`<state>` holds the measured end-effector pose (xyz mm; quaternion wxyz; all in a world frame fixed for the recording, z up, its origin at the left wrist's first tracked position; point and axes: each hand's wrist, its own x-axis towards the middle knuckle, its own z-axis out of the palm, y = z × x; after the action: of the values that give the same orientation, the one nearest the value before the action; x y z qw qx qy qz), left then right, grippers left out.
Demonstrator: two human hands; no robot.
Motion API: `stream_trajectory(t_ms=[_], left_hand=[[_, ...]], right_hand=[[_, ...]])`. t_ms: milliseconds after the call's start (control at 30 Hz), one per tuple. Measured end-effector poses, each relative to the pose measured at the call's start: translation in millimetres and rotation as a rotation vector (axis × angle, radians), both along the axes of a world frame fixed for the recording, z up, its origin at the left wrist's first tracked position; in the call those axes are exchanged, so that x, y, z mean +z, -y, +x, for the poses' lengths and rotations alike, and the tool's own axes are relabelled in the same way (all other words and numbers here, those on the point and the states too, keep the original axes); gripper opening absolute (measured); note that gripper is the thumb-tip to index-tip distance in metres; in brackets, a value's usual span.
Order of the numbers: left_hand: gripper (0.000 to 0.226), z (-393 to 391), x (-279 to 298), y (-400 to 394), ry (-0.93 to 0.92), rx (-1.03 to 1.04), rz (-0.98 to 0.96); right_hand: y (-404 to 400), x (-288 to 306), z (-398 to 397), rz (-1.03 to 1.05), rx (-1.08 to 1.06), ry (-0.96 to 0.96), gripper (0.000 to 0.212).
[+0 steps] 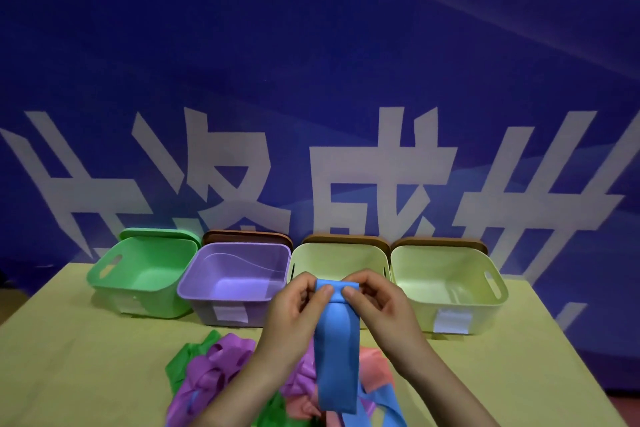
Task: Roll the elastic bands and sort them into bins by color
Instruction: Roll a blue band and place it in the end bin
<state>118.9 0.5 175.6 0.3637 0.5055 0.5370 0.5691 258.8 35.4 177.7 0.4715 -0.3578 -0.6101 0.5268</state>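
Note:
I hold a blue elastic band (335,354) up in front of me, its top end folded over into a short roll. My left hand (297,308) pinches the roll's left side and my right hand (375,303) pinches its right side; the band's tail hangs down over the pile. Beneath my hands lies a loose heap of bands (221,367) in purple, green, pink and blue. Four bins stand in a row behind: a green bin (104,274), a purple bin (194,279), a pale yellow bin (304,253) partly hidden by my hands, and another pale yellow bin (498,279).
The bins sit on a yellow-green table (69,357) whose right edge slopes off at the lower right. White labels are stuck on the bins' fronts. Lids lean behind the bins. A blue banner (311,80) with large white characters fills the background.

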Motion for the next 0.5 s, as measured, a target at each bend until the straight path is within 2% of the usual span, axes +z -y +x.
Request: stream_trajectory(t_ms=[100,133,200,267,300,433,500], left_hand=[[0.033,4.0,3.0,1.8,0.011,-0.016,0.021],[0.036,6.3,4.2,1.6,0.078,-0.025,0.009],[0.045,10.9,2.3,-0.2,0.322,-0.067,-0.067],[0.056,17.7,-1.8,1.8,0.548,-0.13,-0.235],[0.053,21.5,-3.0,3.5,0.584,-0.141,-0.292],[0.014,24.8,-10.9,3.5,0.396,-0.031,-0.291],[0.011,22.2,-10.2,4.1,0.356,-0.026,-0.279]], right_hand=[[3.1,2.9,4.1,0.025,-0.006,-0.027,0.008],[4.1,3.0,4.6,0.019,-0.014,-0.051,0.008],[6.0,3.3,3.9,-0.012,-0.043,-0.096,0.011],[6.2,2.6,3.5,-0.043,-0.08,-0.122,0.012],[5.9,2.5,3.5,-0.05,-0.099,-0.128,0.011],[5.5,-0.6,8.7,-0.004,-0.15,-0.099,0.018],[7.6,-3.4,10.2,0.009,-0.153,-0.07,0.019]])
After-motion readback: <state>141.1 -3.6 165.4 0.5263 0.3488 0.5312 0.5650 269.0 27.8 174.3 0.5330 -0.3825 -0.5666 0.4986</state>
